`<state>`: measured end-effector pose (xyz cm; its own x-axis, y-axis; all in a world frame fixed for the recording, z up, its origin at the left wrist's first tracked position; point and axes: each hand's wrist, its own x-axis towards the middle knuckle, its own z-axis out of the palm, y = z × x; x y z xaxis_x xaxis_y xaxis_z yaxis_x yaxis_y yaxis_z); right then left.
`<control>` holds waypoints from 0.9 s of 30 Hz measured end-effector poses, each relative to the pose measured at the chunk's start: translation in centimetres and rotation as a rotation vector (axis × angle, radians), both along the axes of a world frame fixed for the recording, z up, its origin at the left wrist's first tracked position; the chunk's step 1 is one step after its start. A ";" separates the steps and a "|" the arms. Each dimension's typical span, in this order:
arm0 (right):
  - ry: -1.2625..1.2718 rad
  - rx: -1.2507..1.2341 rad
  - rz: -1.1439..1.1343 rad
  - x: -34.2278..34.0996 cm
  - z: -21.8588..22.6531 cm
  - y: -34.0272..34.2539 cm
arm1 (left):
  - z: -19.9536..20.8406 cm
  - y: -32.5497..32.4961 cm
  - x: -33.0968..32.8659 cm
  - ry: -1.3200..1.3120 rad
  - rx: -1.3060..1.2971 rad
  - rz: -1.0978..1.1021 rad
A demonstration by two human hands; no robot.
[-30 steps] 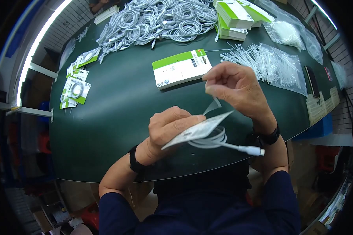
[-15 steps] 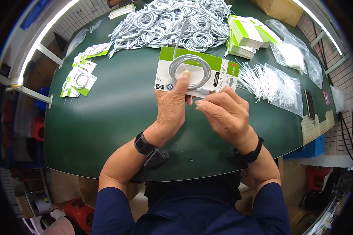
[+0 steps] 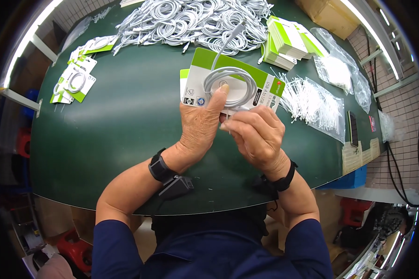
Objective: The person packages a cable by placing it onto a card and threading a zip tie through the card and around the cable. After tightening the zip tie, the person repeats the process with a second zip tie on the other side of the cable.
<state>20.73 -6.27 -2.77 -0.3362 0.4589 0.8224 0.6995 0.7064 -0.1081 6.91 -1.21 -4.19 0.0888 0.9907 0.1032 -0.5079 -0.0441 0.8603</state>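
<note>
My left hand (image 3: 201,120) grips a green and white packaging card (image 3: 265,80) above the table's middle. Its thumb presses a coiled white USB cable (image 3: 252,89) against the card's front, and one cable end sticks up past the top edge. A second card's edge (image 3: 184,74) shows behind, at the left. My right hand (image 3: 258,136) is closed in a pinch at the card's lower edge, beside the left fingers. A thin white cable tie (image 3: 229,132) shows at its fingertips, mostly hidden.
A large heap of coiled white cables (image 3: 191,23) covers the far side. Stacked cards (image 3: 288,39) stand right of it. Loose cable ties (image 3: 316,104) spill from a clear bag at the right, near a phone (image 3: 353,129). Carded cables (image 3: 74,81) lie at the left.
The whole view has shifted, with the table's things now further left. My right hand has come closer to my left fingers under the card. The second card's edge now shows.
</note>
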 end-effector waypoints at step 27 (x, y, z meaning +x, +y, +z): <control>0.219 -0.266 -0.139 -0.5 -1.1 0.1 | -0.2 -0.4 -0.2 -0.019 0.022 -0.088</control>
<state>20.24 -6.15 -3.85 -0.0854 0.6948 0.7141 0.7267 0.5338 -0.4325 6.66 -1.58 -4.34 0.1733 0.9767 0.1269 -0.5267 -0.0169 0.8499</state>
